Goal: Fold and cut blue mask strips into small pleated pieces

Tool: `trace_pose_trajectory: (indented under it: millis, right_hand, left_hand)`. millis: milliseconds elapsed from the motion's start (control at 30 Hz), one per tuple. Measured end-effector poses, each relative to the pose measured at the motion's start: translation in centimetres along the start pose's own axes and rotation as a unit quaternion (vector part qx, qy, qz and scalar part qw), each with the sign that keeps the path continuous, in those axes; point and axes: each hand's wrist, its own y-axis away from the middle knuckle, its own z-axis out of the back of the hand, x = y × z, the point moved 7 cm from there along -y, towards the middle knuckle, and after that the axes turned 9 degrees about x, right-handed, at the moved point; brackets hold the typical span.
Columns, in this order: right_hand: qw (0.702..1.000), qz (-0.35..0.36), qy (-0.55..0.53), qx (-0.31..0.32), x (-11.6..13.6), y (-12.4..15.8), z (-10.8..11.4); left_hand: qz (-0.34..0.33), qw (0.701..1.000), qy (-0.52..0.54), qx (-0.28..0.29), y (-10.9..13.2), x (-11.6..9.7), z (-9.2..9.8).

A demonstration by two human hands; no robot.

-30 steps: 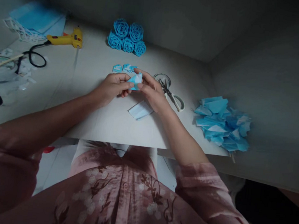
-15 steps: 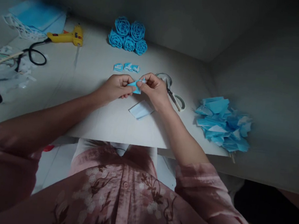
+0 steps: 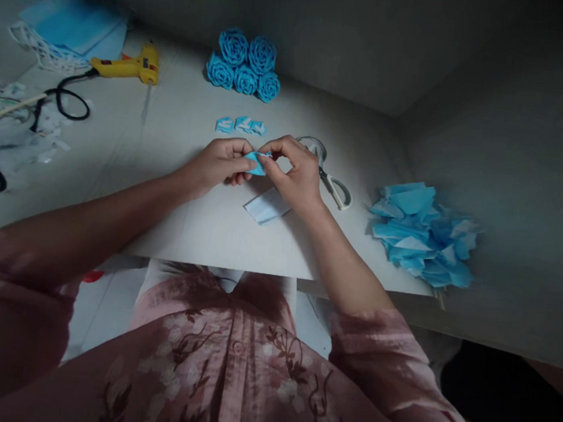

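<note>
Both hands meet over the white table (image 3: 189, 228), pinching one small folded piece of blue fabric (image 3: 255, 164). My left hand (image 3: 223, 164) grips its left side between thumb and fingers. At its upper right edge, the thumb and fingertips of my right hand (image 3: 293, 172) are closed on it. A flat pale blue rectangle of fabric (image 3: 266, 207) lies just below the hands, partly under my right wrist. Beyond the fingers sit several small folded blue pieces (image 3: 243, 125) in a row. Scissors (image 3: 336, 191) lie beside my right hand, their blades partly hidden near a roll of clear tape (image 3: 314, 149).
Several rolled blue fabric roses (image 3: 246, 66) are stacked at the back. A yellow glue gun (image 3: 130, 67) with a black cord lies left, near a pile of blue face masks (image 3: 72, 28) and white scraps (image 3: 11, 142). Blue fabric on sticks (image 3: 423, 232) lies at the right edge.
The fingers of my right hand have shifted along the top edge of the blue piece, which now looks folded lower. The camera view has moved slightly.
</note>
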Motion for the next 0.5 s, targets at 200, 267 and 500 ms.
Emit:
trace_pose_trajectory:
  millis: [200, 267, 500]
  right_hand:
    - [0.999, 0.041, 0.011, 0.021, 0.51, 0.03, 0.26]
    - [0.999, 0.045, 0.012, 0.028, 0.47, 0.04, 0.23]
    - [0.998, 0.064, 0.018, 0.022, 0.22, 0.15, 0.25]
  left_hand:
    - [-0.005, 0.999, 0.045, -0.004, 0.01, -0.05, 0.04]
    - [-0.004, 0.999, 0.045, -0.003, -0.05, 0.02, 0.1]
    - [-0.001, 0.998, 0.059, 0.004, -0.01, -0.1, 0.02]
